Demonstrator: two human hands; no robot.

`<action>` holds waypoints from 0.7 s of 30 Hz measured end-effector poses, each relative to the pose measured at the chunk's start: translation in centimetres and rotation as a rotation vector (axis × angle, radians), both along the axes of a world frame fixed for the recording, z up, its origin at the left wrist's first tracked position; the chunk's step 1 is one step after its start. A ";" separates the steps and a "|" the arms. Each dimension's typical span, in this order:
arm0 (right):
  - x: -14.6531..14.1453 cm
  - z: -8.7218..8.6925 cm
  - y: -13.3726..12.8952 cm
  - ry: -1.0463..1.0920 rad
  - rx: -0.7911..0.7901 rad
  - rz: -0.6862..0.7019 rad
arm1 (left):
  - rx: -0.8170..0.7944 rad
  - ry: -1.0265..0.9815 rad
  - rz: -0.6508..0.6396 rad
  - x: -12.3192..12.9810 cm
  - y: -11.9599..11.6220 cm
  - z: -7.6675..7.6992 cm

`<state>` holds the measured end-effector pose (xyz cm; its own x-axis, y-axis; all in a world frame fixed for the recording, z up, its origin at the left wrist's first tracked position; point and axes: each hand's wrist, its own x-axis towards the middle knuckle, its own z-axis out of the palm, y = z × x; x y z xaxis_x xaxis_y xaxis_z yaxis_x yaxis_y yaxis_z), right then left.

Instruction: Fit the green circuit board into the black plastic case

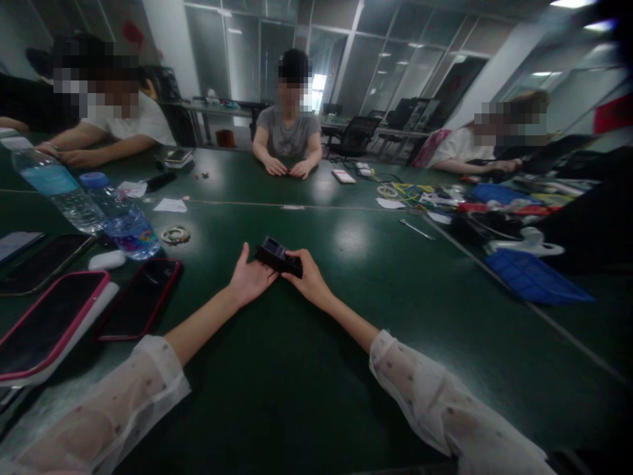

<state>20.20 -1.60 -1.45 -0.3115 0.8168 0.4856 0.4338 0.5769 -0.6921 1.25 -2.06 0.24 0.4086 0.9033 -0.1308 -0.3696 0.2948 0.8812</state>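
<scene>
A small black boxy device (273,249) with a dark screen-like panel is held low over the green table. My right hand (311,280) pinches its near right end, thumb in front and fingers at the back. Below the device's left part, my left hand (251,282) lies palm up with the thumb stretched away. Its fingers reach under the device and are partly hidden, so I cannot tell how much weight they bear.
To the left are a red-edged phone (141,300), a pink-cased phone (54,323), a white earbud case (107,260) and two water bottles (131,227). A wrench (417,229), cables (405,191) and a blue tray (539,277) lie right. Three people sit around the table (346,369).
</scene>
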 end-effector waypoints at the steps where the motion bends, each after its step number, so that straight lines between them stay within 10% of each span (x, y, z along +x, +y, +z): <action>1: 0.0 0.0 0.0 0.009 -0.002 -0.001 | -0.010 -0.010 -0.004 0.0 0.0 -0.1; 21: 0.5 -0.1 -0.3 0.040 0.006 0.043 | -0.220 -0.180 0.091 0.3 0.2 0.1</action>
<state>20.68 -1.87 -1.54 -0.3259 0.8005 0.5030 0.3805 0.5981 -0.7053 1.53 -1.81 0.31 0.3620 0.8952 -0.2599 -0.5478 0.4299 0.7178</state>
